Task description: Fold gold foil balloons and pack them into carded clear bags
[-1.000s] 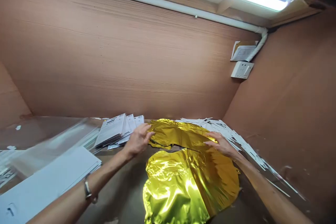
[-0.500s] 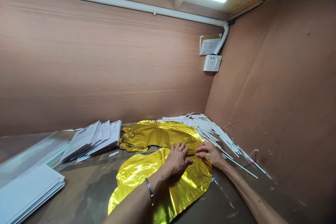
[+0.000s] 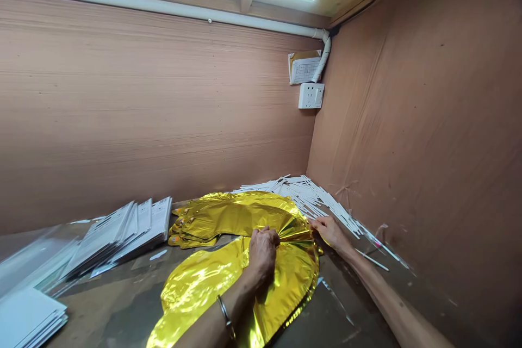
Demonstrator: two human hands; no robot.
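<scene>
Here, foil (image 3: 204,283) on lamplit, walled tabletop (image 3: 98,296).

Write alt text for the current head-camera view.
A person's left hand clutches creased gold foil on a brown table, the right hand at the foil's right edge. White packets lie to the left; white sticks are scattered behind, toward the corner.

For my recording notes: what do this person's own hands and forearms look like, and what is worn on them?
Both the left hand and the right hand are gloveless. No sleeve shows on either forearm. A narrow, shiny, silver-toned bracelet circles the left arm near the wrist; nothing is visible on the right wrist.
</scene>
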